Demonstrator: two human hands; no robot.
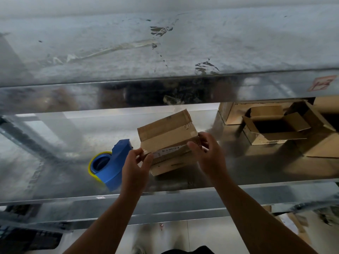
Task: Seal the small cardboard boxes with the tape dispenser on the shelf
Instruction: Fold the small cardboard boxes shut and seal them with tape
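both hands are gripping a small cardboard box [167, 142] tilted on the metal shelf [238, 173]: left hand [136, 158] pinching its near-left corner, right hand [205, 153] curling over its right edge. the blue tape dispenser [111, 162] is lying just beside it, unheld. i judge the flaps could be springing open if either grip loosens.

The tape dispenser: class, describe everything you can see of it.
The tape dispenser is blue and plastic-looking, with a yellow-edged tape roll in its left end. It lies unused on the metal shelf, just left of the small cardboard box. The left hand beside it holds the box, not the dispenser.
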